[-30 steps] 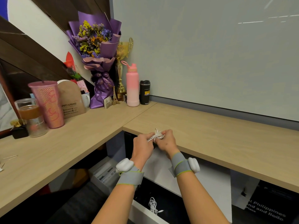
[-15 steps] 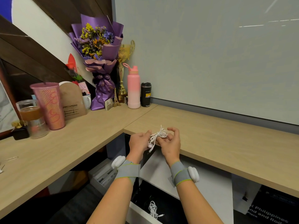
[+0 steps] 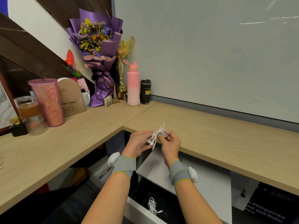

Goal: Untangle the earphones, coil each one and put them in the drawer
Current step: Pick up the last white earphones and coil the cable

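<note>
A white earphone set (image 3: 159,133), wound into a small coil, sits between both hands just above the front edge of the wooden desk (image 3: 226,136). My left hand (image 3: 137,143) grips its lower end, where the earbuds hang. My right hand (image 3: 171,143) pinches the coil from the right. Below, the white drawer (image 3: 137,209) stands open, and a second coiled white earphone (image 3: 152,205) lies inside on its dark bottom.
At the desk's back corner stand a purple bouquet (image 3: 98,50), a gold trophy (image 3: 123,62), a pink bottle (image 3: 133,84) and a black tumbler (image 3: 145,92). At the left are a pink cup (image 3: 47,101), a glass jar (image 3: 30,113) and a brown card (image 3: 71,99). A white cabinet (image 3: 202,178) sits under the desk.
Both hands have risen slightly and moved apart a little. The coil now shows more fully between them, with the earbuds hanging free at my left hand.
</note>
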`<state>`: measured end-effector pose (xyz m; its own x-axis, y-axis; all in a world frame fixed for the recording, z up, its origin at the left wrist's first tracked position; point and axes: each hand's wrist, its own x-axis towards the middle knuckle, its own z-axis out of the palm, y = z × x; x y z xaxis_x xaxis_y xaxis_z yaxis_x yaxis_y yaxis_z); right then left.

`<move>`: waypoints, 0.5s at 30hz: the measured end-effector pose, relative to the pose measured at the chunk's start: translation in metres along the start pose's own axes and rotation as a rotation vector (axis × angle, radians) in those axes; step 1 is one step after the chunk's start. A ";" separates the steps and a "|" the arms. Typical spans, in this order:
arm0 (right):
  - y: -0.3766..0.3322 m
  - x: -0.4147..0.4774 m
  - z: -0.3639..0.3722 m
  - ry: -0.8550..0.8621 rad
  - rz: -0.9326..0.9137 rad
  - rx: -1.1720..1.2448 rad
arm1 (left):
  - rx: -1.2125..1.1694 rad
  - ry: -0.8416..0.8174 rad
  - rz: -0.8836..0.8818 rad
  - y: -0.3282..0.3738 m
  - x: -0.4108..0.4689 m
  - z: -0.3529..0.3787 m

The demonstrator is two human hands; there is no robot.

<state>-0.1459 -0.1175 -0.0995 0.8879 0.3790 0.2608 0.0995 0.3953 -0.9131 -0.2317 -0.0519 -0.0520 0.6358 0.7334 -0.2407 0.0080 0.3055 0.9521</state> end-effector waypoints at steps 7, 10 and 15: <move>0.005 0.001 -0.003 0.022 0.026 -0.042 | -0.070 -0.027 0.093 -0.009 0.002 -0.004; 0.004 0.002 -0.004 -0.012 0.049 -0.028 | -0.100 -0.051 0.142 -0.011 0.000 -0.004; -0.002 0.003 -0.009 -0.107 0.022 0.009 | -0.008 -0.107 0.210 -0.007 -0.002 -0.006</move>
<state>-0.1396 -0.1252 -0.1000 0.8367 0.4749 0.2728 0.0757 0.3931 -0.9164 -0.2377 -0.0514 -0.0595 0.7011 0.7129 -0.0159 -0.1391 0.1586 0.9775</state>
